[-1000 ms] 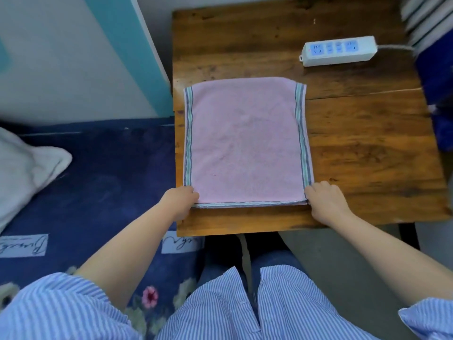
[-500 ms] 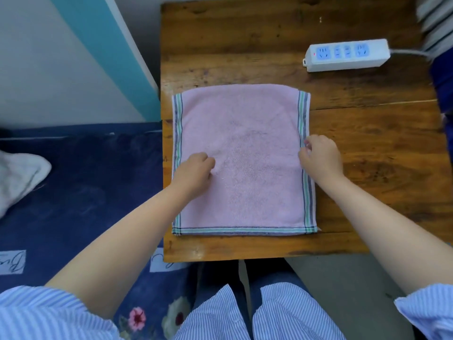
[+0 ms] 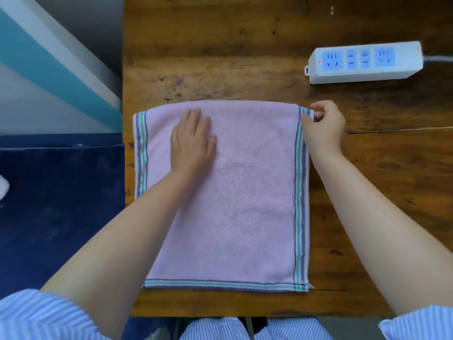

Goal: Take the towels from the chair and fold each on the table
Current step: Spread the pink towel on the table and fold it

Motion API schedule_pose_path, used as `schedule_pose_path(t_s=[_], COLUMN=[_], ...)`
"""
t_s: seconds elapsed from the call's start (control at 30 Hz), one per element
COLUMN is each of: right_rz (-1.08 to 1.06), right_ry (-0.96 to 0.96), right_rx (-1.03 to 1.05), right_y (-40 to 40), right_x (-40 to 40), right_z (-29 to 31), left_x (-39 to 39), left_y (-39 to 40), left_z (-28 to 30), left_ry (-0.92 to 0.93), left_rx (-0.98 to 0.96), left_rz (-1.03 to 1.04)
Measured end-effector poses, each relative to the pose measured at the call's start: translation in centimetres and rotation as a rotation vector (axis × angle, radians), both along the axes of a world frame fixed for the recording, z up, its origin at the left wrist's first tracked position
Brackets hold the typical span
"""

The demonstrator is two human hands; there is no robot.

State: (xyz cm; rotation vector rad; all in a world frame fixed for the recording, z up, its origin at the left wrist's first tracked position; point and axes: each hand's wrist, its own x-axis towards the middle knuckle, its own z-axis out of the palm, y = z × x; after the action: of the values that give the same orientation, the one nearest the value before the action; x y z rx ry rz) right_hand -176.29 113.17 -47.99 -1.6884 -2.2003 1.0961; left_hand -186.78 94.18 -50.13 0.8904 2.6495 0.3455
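A pink towel (image 3: 245,204) with green and blue striped borders lies folded flat on the wooden table (image 3: 220,45), its near edge close to the table's front. My left hand (image 3: 192,141) rests palm down, fingers spread, on the towel's far left part. My right hand (image 3: 323,126) pinches the towel's far right corner between thumb and fingers. The chair is not in view.
A white power strip (image 3: 365,62) with its cable lies at the table's far right. A dark blue surface (image 3: 61,204) adjoins the table on the left, with a bit of white cloth (image 3: 3,187) at the frame's left edge. A white and teal wall stands behind.
Both hands moved from the towel's near edge up along it to its far part. The left hand flattened on the towel; the right hand took hold of the far right corner.
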Motion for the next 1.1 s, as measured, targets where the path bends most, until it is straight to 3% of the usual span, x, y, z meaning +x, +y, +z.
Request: schedule_pose_path(t_s=[0.3,0.37,0.47,0.6,0.73,0.83,0.9,1.1], right_rz=[0.125,0.178,0.430,0.715,0.788,0.792,0.795,0.773], right_ry=[-0.198,-0.164,-0.043,-0.111,-0.307,-0.357,-0.386,-0.349], right_rx=[0.250,0.324,0.468,0.400,0.270,0.295,0.288,0.362], right_y=[0.0,-0.8,-3.4,-6.5,-6.7,-6.9,-7.0,-7.3], right_x=[0.4,0.3,-0.6,-3.2,-4.0,-4.0,-4.1,-4.2], right_z=[-1.2,-0.9,-0.9,-1.9,-2.7,-2.7,-2.7,-3.1], left_x=[0.1,0.0,0.0,-0.5,-2.2,-4.5,-6.3,-9.3], left_y=[0.0,0.0,-0.1,-0.2,-1.6,-3.6,-4.6,-4.8], left_z=[-1.2,-1.2,-1.7,-1.4,0.3,1.2,1.6,2.1], left_ry=[0.046,0.038,0.029,-0.014,-0.035,0.034,-0.034,-0.554], left_rx=[-0.035,-0.031,-0.033,0.040,0.227,0.229,0.237,0.352], left_rz=[0.006,0.016,0.018,0.041,0.262,0.455,0.609,0.866])
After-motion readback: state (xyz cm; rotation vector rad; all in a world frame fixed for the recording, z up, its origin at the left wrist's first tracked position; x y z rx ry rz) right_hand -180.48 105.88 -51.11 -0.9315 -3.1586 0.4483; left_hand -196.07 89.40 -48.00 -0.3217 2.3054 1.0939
